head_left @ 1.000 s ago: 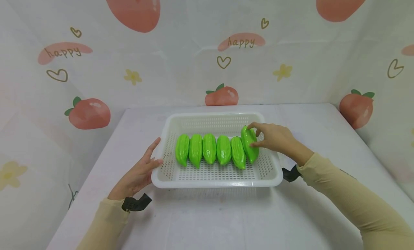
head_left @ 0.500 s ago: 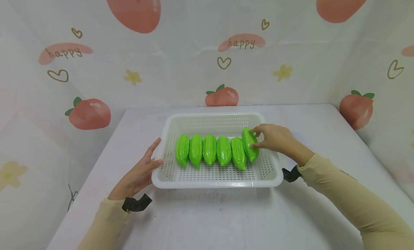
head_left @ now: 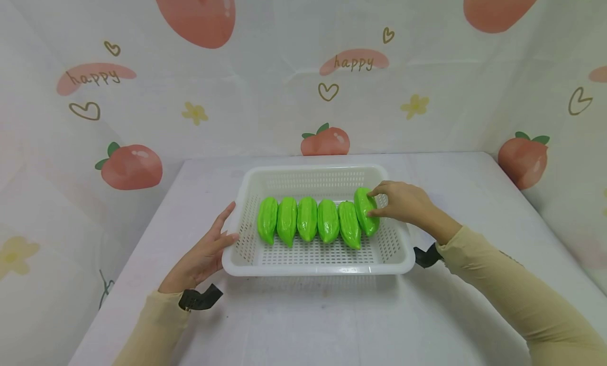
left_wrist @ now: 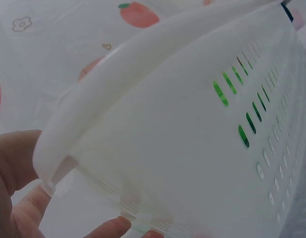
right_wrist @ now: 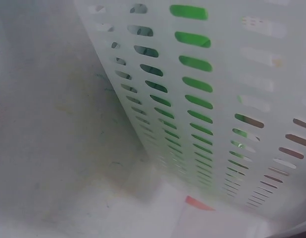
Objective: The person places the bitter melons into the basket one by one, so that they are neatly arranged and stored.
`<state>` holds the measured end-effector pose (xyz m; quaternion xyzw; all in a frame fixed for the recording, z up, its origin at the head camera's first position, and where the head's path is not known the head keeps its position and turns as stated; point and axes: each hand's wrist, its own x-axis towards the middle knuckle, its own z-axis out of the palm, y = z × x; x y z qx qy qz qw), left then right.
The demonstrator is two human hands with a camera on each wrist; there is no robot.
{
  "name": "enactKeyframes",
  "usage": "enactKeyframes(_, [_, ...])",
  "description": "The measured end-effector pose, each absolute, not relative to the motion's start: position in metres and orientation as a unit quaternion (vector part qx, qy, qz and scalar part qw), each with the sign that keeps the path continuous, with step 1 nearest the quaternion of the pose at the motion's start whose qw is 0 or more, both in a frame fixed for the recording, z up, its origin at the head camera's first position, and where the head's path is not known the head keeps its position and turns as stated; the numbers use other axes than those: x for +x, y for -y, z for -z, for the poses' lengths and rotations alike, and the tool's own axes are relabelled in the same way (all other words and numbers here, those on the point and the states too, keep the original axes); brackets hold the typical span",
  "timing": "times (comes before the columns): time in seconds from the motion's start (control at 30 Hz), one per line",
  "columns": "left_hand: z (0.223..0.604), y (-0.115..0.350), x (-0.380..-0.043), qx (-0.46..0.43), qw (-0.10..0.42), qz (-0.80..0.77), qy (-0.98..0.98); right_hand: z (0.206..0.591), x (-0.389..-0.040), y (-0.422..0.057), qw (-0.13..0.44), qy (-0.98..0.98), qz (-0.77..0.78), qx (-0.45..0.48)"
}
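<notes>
A white plastic basket point(head_left: 317, 269) with slotted walls holds a row of several glossy green ridged fruits point(head_left: 307, 218), each with a tapered tip. My left hand point(head_left: 201, 258) holds the basket's left side; the left wrist view shows its thumb point(left_wrist: 17, 156) at the rim and other fingers point(left_wrist: 111, 228) by the outer wall. Inside the right end, the thumb and curled forefinger of my right hand point(head_left: 405, 201) are at the rightmost green fruit point(head_left: 363, 210), which leans at a slant. The right wrist view shows only the basket's slotted wall point(right_wrist: 222, 106), with green behind it.
The basket stands on a white-covered table point(head_left: 303, 324). Behind rises a white cloth backdrop point(head_left: 275, 97) printed with peaches, hearts and flowers. Black straps point(head_left: 199, 297) circle both wrists.
The rightmost fruit has settled slightly toward me. My right forefinger has drawn back a little to the right along its upper end. My left hand and the basket stay put.
</notes>
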<state>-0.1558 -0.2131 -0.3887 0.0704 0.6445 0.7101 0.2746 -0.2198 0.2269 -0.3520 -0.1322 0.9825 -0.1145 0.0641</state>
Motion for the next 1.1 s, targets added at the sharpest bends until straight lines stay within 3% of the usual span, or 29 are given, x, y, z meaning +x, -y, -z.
enactKeyframes(1.1, [0.3893,0.2132,-0.1565,0.069,0.274,-0.714,-0.641,0.3486,-0.2216,-0.2256,0.069,-0.983,0.083,-0.146])
